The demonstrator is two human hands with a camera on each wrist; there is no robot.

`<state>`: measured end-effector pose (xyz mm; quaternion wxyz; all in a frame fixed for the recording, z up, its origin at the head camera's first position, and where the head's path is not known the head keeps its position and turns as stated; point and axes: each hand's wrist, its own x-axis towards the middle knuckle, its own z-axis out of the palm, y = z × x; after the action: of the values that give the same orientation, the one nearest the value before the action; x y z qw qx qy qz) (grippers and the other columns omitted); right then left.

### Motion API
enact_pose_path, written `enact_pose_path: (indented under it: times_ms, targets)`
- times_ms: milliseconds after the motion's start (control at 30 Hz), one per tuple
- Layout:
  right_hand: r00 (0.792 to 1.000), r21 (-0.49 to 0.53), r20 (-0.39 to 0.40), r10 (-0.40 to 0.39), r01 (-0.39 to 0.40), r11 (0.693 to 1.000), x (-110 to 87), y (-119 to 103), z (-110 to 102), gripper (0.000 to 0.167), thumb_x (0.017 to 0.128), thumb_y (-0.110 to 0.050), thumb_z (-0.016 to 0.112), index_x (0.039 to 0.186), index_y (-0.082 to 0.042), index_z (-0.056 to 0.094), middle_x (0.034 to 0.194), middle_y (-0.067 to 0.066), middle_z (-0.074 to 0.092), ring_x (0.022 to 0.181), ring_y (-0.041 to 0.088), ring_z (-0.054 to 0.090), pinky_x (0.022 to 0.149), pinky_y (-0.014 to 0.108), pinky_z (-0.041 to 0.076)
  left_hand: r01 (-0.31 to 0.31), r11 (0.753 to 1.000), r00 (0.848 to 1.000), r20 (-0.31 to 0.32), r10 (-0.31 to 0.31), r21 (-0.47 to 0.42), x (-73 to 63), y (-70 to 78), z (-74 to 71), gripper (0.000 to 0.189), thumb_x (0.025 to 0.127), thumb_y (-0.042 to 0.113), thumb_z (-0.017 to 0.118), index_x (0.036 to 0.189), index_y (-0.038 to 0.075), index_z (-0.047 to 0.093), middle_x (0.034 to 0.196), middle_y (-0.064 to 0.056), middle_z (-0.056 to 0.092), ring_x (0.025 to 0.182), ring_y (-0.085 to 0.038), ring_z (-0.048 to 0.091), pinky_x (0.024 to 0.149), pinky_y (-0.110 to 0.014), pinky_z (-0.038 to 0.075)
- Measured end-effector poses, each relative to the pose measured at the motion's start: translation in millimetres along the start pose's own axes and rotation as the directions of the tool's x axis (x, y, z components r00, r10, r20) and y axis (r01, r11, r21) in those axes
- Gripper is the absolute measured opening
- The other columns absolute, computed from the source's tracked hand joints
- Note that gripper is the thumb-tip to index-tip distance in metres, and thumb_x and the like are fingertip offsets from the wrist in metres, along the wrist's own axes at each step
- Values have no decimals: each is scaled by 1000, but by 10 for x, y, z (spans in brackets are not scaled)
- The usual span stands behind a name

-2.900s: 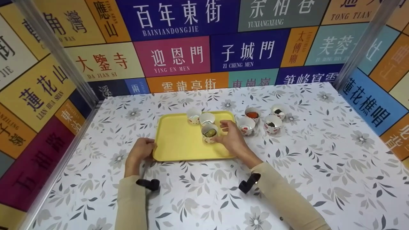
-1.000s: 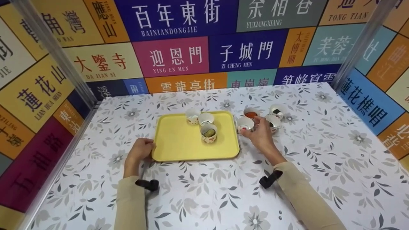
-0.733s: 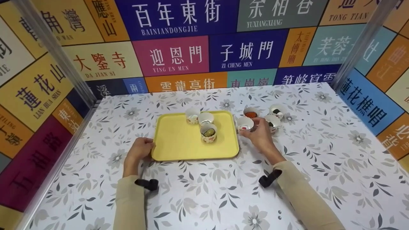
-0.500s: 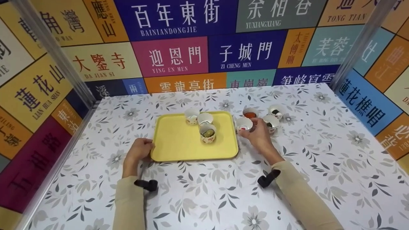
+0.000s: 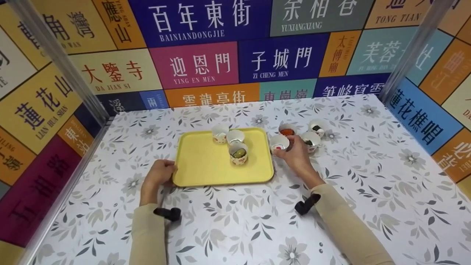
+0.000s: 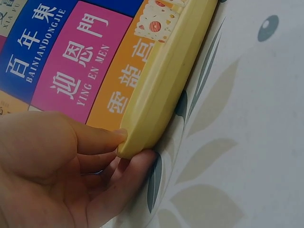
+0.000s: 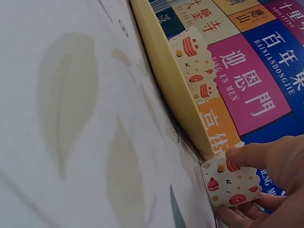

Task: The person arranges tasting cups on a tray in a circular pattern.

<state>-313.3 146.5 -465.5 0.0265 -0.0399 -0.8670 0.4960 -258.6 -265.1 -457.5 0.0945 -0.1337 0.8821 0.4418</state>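
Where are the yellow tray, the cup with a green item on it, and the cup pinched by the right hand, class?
Yellow tray point(image 5: 202, 167): head view, bare floor.
Cup with green item point(image 5: 238, 161): head view, front outer wall.
Pinched cup point(image 7: 232, 184): right wrist view, printed outer wall.

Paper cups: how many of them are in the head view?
7. Three cups on the yellow tray; four cups right of it on the table, the leftmost held by the right hand. Some overlap; none seems fully hidden.
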Motion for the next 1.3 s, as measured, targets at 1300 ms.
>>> enact_pose_path:
  times_ms: [1300]
  targets:
    - [1000, 19, 11, 19, -20, 1000, -20, -37, 21, 68, 84, -22, 76, 140, 1, 46, 137, 20, 56, 127, 32, 51, 113, 43, 39, 6, 997, 1000, -7, -5, 83, -4, -3, -13, 44, 101, 13, 47, 138, -10, 53, 134, -30, 59, 104, -28, 66, 82, -32, 54]
